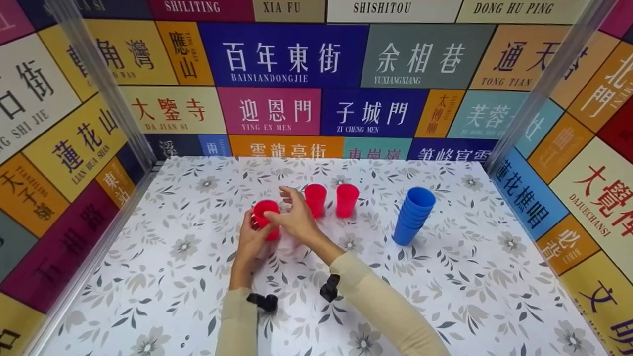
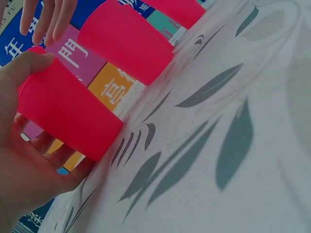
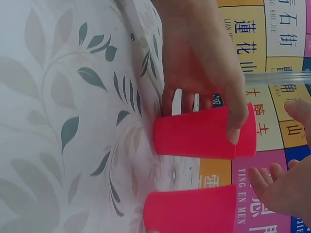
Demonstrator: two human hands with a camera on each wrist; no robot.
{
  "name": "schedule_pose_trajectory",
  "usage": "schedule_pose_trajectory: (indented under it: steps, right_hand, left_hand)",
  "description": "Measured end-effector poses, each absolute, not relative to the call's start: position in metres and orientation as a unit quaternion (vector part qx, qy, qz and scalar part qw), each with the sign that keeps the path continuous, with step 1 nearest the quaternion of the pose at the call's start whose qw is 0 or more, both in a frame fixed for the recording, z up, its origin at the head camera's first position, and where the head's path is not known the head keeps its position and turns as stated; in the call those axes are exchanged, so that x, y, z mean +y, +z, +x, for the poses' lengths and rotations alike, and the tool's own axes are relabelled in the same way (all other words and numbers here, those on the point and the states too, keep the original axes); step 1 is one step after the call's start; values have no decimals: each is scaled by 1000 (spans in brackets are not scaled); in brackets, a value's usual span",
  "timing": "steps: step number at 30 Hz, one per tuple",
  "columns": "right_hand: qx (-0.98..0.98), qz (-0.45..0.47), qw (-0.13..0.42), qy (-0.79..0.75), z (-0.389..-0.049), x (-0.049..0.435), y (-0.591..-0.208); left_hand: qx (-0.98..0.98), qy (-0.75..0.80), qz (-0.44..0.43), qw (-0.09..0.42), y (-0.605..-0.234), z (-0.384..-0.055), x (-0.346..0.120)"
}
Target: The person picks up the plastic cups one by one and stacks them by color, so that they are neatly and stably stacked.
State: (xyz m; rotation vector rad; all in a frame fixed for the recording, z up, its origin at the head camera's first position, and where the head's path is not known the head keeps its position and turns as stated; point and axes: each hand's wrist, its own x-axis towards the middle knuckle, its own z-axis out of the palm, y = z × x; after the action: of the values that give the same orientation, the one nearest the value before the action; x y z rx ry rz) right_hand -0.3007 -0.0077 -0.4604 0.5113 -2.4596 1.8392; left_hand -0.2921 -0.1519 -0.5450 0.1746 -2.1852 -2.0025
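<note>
My left hand (image 1: 251,239) grips the leftmost red cup (image 1: 268,231), which stands upright on the table. In the left wrist view, the thumb lies near the rim of this cup (image 2: 68,107), and the other fingers reach round its far side. My right hand (image 1: 299,217) hovers beside the rim with its fingers spread and nothing between them. Its fingers and thumb show apart from the cup in the right wrist view, where the right hand (image 3: 286,187) is partly cut off. A second red cup (image 1: 316,198) stands just behind the right hand, and a third red cup (image 1: 347,200) is to its right.
Several blue cups (image 1: 408,232) are nested in a leaning-looking stack on the right side. A white cloth with a leaf pattern (image 1: 470,277) covers the table. Walls of coloured sign panels (image 1: 282,54) enclose the back and both sides.
</note>
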Motion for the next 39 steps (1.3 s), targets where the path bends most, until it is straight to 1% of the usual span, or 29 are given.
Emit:
schedule_pose_trajectory:
  steps: [5,9,13,22,31,39]
  right_hand:
    - [-799,170,44,575,-303,8,-460]
    - [-811,168,53,558,-304,20,-462]
    - [-812,160,52,558,-305,32,-464]
    - [-815,142,93,554,-316,63,-466]
    - [-822,111,88,552,-325,96,-464]
    - [-833,106,140,524,-337,119,-468]
  left_hand:
    - [-729,-676,68,81,-544,-292,-151]
    - [-725,-680,57,93,-545,-293,-150]
    - [-720,-685,53,92,-544,-292,-150]
    - [-720,-686,56,84,-544,-292,-150]
    - [-720,-686,66,76,-545,-291,-151]
    - [-720,-687,55,79,-545,-291,-151]
